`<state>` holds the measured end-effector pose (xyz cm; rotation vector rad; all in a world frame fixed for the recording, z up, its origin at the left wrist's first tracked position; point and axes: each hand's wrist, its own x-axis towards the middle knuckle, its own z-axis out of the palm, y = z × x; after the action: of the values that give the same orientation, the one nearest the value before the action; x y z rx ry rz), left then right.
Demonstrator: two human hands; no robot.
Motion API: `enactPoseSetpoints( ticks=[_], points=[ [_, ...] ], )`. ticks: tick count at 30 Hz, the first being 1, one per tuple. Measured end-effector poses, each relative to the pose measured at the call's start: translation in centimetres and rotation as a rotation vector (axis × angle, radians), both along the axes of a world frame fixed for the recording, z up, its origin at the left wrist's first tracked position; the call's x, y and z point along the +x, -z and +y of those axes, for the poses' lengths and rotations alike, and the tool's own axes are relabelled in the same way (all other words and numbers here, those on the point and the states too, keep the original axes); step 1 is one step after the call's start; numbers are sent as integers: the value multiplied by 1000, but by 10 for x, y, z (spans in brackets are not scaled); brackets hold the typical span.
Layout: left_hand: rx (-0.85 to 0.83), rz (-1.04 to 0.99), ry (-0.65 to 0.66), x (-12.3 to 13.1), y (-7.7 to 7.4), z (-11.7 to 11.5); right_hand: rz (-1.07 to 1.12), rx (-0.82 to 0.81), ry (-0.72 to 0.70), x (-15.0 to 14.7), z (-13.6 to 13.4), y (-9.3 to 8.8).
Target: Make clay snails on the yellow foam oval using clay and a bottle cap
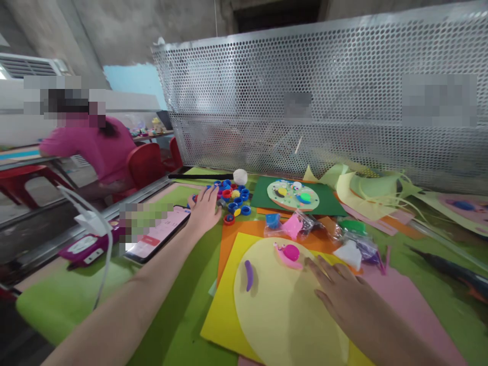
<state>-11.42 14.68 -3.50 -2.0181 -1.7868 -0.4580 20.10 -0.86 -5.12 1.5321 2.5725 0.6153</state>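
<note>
My left hand reaches forward to a pile of several coloured bottle caps, fingers spread and touching the nearest ones. Flat on a pale yellow foam circle lies my right hand, fingers stretched out. That circle rests on a yellow sheet and carries a pink clay snail and a purple clay strip. Small plastic bags of clay lie just beyond the snail.
A phone lies left of my left hand, beside a purple device with a white cable. A finished round craft sits on green foam. Foam scraps pile at the right before a perforated metal screen. A person in pink sits far left.
</note>
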Motion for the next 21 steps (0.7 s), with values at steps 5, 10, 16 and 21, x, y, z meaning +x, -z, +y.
enactPoseSetpoints(
  ticks=[5, 10, 16, 21],
  points=[
    [-47, 31, 150, 4, -1, 5, -55, 20, 53, -8, -2, -2],
    [-59, -17, 166, 3, -2, 8, -64, 12, 44, -12, -3, -8],
    [-38, -155, 106, -3, -1, 10, -111, -58, 94, -16, -4, -13],
    [-113, -301, 195, -8, 1, 15, -77, -37, 82, -16, -4, -12]
  ],
)
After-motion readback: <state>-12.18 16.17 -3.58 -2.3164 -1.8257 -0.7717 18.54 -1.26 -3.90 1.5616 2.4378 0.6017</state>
